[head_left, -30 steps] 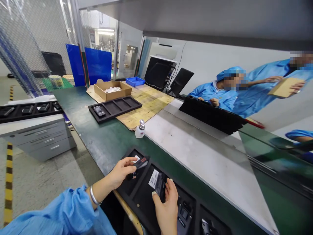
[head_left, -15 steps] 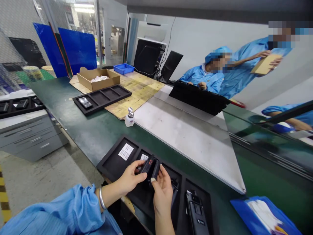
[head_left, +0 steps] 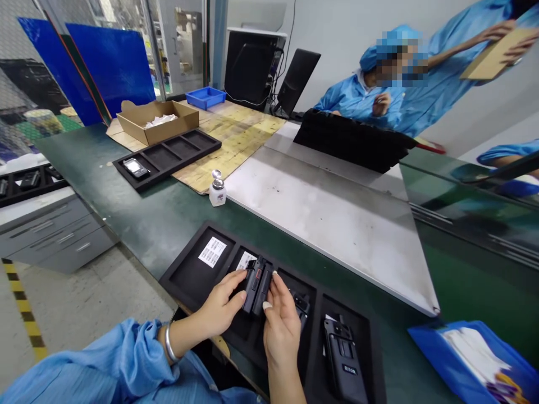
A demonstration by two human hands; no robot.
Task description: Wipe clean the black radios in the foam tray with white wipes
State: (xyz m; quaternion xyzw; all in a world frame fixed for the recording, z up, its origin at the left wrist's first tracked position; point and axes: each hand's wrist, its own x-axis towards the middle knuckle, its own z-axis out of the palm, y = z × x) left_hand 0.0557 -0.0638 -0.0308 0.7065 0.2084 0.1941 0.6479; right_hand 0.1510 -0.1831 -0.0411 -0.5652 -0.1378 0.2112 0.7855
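Note:
A black foam tray [head_left: 191, 278] with several pockets lies on the near edge of the green bench. My left hand [head_left: 219, 306] and my right hand [head_left: 280, 325] both grip a small black handheld device [head_left: 256, 286] with a red mark, held upright over the second pocket. White labels [head_left: 211, 251] lie in the left pockets. One black device [head_left: 301, 306] sits in the pocket just right of my right hand, and another black device [head_left: 344, 359] lies face up in the far right pocket.
A small white pump bottle [head_left: 217, 191] stands beyond the tray. Farther left lie a second black tray [head_left: 168, 154] holding one device, a cardboard box [head_left: 158, 120] and a blue bin [head_left: 205, 97]. Two people in blue coats work across the bench. A blue pouch [head_left: 475, 359] lies at right.
My hands came together: the left brought its device to the right hand, and both now hold it upright over the tray. The view shifted down and right.

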